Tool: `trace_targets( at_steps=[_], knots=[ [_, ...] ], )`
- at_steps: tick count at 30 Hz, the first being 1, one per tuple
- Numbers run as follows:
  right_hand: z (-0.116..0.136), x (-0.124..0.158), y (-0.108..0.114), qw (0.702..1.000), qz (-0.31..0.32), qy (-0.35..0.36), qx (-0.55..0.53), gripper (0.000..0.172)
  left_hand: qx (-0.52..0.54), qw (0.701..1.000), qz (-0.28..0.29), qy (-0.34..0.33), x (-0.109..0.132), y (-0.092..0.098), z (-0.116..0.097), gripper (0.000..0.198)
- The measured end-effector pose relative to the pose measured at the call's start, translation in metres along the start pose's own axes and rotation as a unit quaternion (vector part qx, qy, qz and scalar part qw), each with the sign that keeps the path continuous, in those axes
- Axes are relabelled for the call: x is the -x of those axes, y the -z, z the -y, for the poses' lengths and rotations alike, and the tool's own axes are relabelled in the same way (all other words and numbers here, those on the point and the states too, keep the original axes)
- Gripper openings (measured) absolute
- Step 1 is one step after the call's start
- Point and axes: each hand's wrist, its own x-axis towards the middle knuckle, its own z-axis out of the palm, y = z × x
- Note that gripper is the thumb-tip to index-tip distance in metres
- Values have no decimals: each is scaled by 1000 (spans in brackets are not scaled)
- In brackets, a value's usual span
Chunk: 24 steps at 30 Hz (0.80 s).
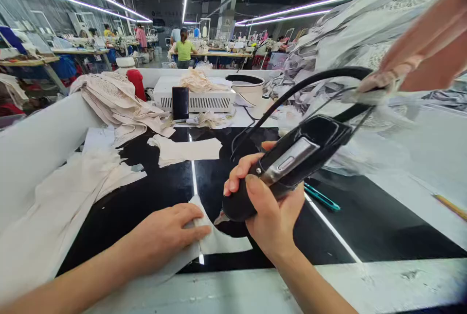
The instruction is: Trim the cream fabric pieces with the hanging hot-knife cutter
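Right hand [268, 207] is clamped around the black corded hand tool [288, 163], tip down on the white fabric piece [219, 242] on the black table [365, 226]. Left hand [164, 231] lies flat on that piece, not gripping it. Probably barely begun, and more cut pieces [186, 150] lie behind.

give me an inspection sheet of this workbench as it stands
surface: glossy black table with a white border, ceiling lights reflected in it
job's things: white fabric piece flat on the table; black handheld tool, tip down by the fabric
clutter: fabric stacks, cut piece, teal pen-like item, phone leaning on white box
hands: left hand pressing the fabric; right hand gripping the tool
cables: black hose arcs up from the tool
surroundings: sewing hall, workers at far tables
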Motion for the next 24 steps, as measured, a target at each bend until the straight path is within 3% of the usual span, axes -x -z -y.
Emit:
trace_targets(
  at_steps=[9, 15, 19, 24],
  knots=[
    [0, 5, -3, 1000, 4, -9, 6, 32, -15, 1000, 5, -13, -2, 0, 3, 37],
    [15, 6, 9, 1000, -8, 2, 19, 39, -20, 1000, -8, -17, -3, 7, 1, 38],
    [26, 10, 22, 999, -15, 16, 35, 41, -20, 998, -53, -20, -8, 6, -10, 29],
    [29, 19, 30, 999, -20, 14, 43, 44, 35, 998, -40, -16, -20, -3, -31, 22]
  ],
)
